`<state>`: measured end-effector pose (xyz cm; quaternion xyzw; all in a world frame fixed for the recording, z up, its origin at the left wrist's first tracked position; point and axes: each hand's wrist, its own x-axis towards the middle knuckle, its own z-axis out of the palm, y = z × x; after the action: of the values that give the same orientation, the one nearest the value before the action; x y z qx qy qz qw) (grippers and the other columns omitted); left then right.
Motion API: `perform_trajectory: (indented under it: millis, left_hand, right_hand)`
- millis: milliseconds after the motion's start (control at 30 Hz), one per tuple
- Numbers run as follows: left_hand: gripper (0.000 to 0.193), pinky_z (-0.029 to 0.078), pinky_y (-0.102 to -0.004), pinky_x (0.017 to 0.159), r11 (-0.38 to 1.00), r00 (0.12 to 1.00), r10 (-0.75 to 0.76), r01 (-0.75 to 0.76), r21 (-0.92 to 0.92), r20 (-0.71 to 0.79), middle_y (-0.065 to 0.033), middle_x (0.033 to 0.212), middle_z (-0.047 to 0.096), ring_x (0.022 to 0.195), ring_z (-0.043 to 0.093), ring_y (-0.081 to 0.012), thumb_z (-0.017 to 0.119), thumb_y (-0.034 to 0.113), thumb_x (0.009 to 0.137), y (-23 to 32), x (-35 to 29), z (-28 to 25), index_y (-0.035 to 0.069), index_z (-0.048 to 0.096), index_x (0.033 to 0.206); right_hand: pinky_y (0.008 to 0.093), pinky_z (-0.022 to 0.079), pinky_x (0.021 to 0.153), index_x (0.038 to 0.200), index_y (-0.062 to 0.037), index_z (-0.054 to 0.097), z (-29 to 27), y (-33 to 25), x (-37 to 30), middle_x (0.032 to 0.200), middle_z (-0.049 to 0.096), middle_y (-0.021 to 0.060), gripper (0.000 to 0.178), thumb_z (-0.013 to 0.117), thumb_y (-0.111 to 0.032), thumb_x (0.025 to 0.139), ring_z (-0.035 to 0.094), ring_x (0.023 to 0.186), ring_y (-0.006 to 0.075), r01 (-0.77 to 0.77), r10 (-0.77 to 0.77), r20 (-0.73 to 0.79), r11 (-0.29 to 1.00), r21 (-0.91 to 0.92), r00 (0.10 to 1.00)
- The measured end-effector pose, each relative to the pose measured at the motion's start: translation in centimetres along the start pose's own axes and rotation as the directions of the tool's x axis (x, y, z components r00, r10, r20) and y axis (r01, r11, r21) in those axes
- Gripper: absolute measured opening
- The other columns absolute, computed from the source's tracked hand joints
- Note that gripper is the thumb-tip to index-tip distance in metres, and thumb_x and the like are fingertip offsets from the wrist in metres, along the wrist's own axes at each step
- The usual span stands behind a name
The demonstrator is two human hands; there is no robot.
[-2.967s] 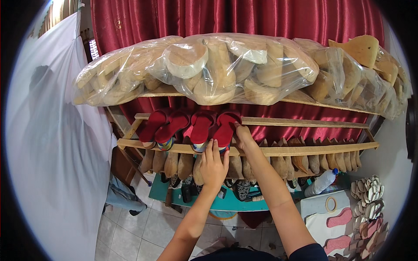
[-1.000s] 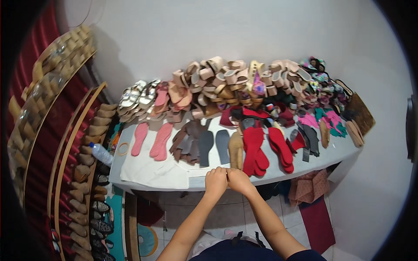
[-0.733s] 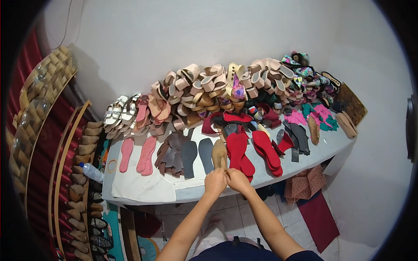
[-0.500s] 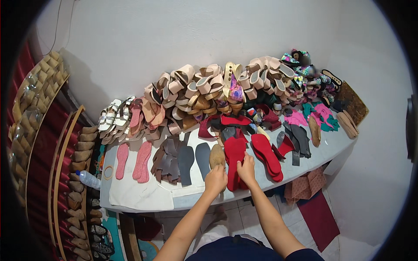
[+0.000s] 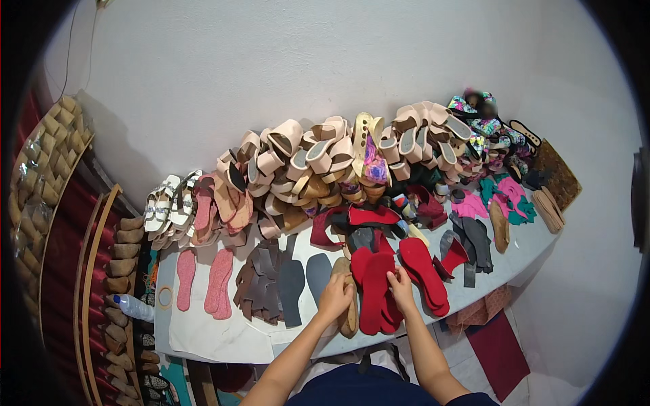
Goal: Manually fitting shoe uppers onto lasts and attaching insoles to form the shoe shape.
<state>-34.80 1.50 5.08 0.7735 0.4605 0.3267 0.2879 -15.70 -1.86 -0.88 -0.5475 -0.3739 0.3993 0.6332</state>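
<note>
Several red shoe insoles [image 5: 374, 298] lie fanned out near the table's front edge, the top one turned across those below. My right hand [image 5: 402, 292] is closed, its thumb and fingers pinching the upper right edge of the red insoles. Just left of the stack, my left hand [image 5: 335, 296] is curled over a tan wooden shoe last [image 5: 348, 323], fingertips close to the red insoles' left edge. What those fingers grip, if anything, is hidden. To the right sits another red insole stack [image 5: 424, 277]. Grey insoles [image 5: 318, 274] lie left of the last.
Pink insoles [image 5: 219, 284] and dark brown cut strips [image 5: 261, 284] lie on the table's left. Heeled sandals [image 5: 318, 152] are heaped along the back wall. Pink and green scraps [image 5: 511, 196] lie at right. A shelf of shoe lasts [image 5: 122, 267] and a plastic bottle [image 5: 135, 308] stand left.
The top red insole has shifted and turned, so the stack is now spread apart. My right hand has moved along with its edge. The whole scene sits lower in view.
</note>
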Motion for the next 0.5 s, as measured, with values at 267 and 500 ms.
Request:
perform_trajectory:
  millis: [267,500]
  left_hand:
    - [0.038,0.045,-0.0328,0.074,0.898,0.941,-0.048,0.187,-0.398,0.334,-0.0152,0.109,0.051,0.088,0.056,-0.023,0.045,0.03,0.087,-1.1,1.5,1.8,0.005,0.045,0.116]
    - [0.095,0.046,-0.041,0.078,0.105,0.735,-0.037,0.676,-0.729,0.677,-0.0167,0.11,0.05,0.089,0.057,-0.0268,0.03,0.078,0.063,0.5,1.6,0.0,0.005,0.033,0.124]
  right_hand:
    - [0.0383,0.041,0.087,0.114,-0.0126,0.042,-0.2,-3.9,-0.7,0.107,0.052,0.0034,0.025,0.043,-0.011,0.088,0.051,0.1,0.0185,-0.336,0.219,0.255,0.597,0.728,0.942]
    - [0.0344,0.04,0.088,0.125,-0.0119,0.036,6.0,-8.7,1.9,0.111,0.051,0.0065,0.038,0.045,-0.01,0.088,0.049,0.102,0.0182,-0.31,0.164,0.283,0.723,0.617,0.945]
